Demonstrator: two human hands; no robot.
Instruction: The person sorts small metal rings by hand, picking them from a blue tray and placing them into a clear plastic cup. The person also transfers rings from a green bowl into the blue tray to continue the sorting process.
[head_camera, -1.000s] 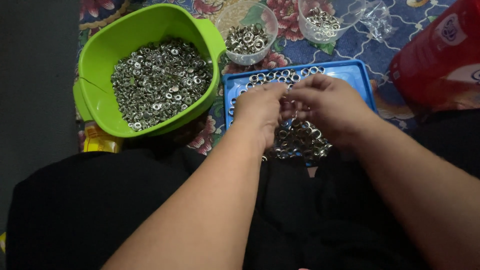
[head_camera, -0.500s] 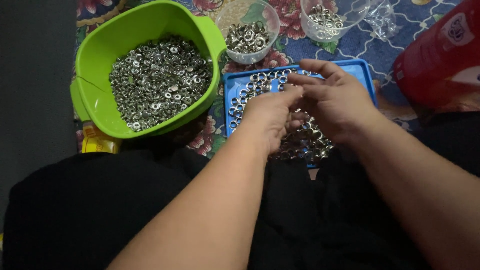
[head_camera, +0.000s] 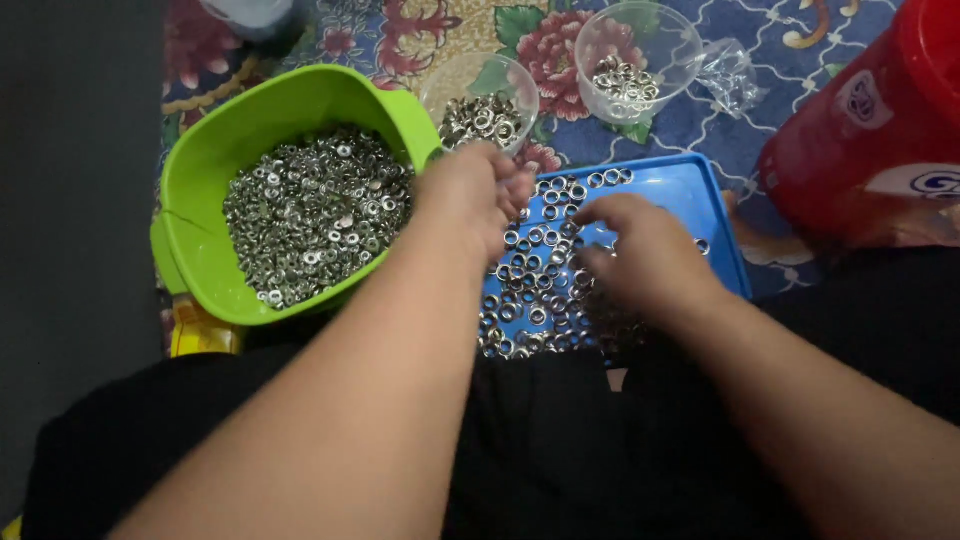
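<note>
My left hand (head_camera: 478, 195) is curled, so whatever my fingers (head_camera: 517, 190) hold stays hidden. Rings under my right hand (head_camera: 640, 262) are covered. Beyond my fingertips, the red container (head_camera: 860, 150) runs off the frame's edge.

Bowl (head_camera: 200, 200) left of ring-covered tray (head_camera: 690, 195)

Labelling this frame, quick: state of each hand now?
Left hand: fingers curled, raised over the blue tray; contents hidden, cannot tell.
Right hand: open, palm down on the metal rings.

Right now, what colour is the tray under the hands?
Blue; the tray shows clearly in the head view.
</note>
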